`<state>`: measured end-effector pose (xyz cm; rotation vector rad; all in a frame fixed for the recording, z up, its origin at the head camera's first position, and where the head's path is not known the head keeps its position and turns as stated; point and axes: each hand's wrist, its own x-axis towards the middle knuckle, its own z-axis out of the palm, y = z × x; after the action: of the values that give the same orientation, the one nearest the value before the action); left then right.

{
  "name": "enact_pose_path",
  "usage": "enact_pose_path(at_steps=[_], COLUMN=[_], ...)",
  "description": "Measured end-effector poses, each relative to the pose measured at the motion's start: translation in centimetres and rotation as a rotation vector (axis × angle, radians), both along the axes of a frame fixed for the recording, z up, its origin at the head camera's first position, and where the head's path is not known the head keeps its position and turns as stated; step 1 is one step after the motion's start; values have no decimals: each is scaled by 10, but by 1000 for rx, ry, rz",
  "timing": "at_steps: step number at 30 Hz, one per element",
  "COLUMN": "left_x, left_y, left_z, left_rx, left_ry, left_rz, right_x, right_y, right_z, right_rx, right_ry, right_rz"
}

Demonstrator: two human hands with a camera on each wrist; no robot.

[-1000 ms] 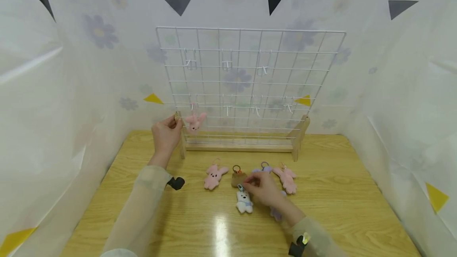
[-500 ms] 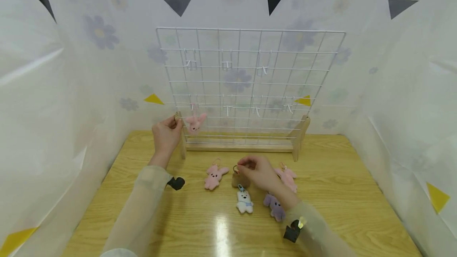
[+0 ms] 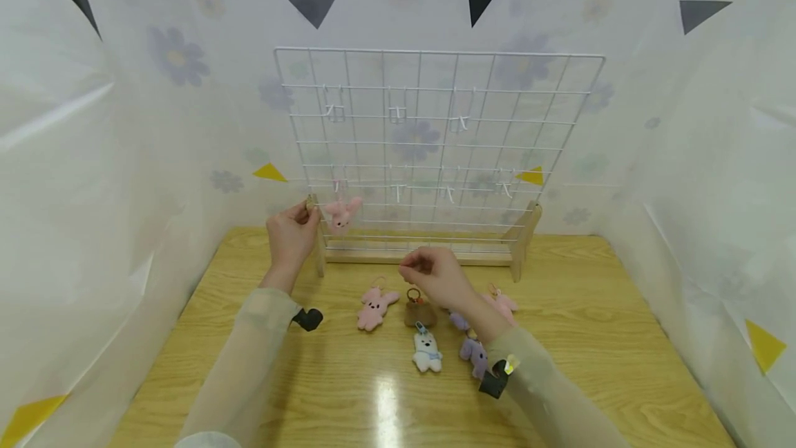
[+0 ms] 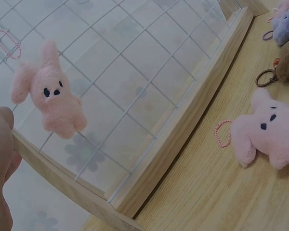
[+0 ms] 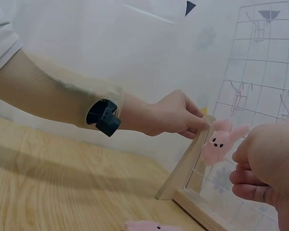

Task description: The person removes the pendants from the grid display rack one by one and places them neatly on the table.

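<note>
My left hand (image 3: 291, 235) grips the top of the left wooden post (image 3: 320, 244) of a white wire grid rack (image 3: 435, 144). Beside it a pink plush bunny keychain (image 3: 340, 216) hangs by a beaded loop from a lower hook. My right hand (image 3: 438, 276) is in the air in front of the rack's base, fingers loosely curled, nothing seen in them. Below it lie a brown plush keychain (image 3: 420, 312) with a dark ring, a white bear keychain (image 3: 426, 352) and a pink bunny keychain (image 3: 373, 310). Purple plush keychains (image 3: 474, 357) are partly behind my right forearm.
Another pink plush keychain (image 3: 502, 305) lies at the right, partly hidden by my wrist. Bare hooks (image 3: 398, 115) are on the grid in two rows. White sheeting with flower prints surrounds the wooden table (image 3: 609, 337) on the back and sides.
My right hand has moved left and away from me, from beside the white bear, past the brown keychain, to above and behind it. My left hand stays on the post.
</note>
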<state>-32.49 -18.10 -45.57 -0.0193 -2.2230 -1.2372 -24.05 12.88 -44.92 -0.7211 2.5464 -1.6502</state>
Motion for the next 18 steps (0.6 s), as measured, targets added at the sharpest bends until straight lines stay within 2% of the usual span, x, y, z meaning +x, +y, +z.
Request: enact_pose_path(at_steps=[7,18], left_x=[0,-1], left_y=[-1,0], left_z=[-2,-2], left_rx=[-4,-13], left_ry=[12,2], left_rz=[1,3], right_x=[-7,-26], right_y=[-10,-24], right_z=[15,27], right_rx=[-22,-43], right_ry=[16,24], right_rz=[-3,-18])
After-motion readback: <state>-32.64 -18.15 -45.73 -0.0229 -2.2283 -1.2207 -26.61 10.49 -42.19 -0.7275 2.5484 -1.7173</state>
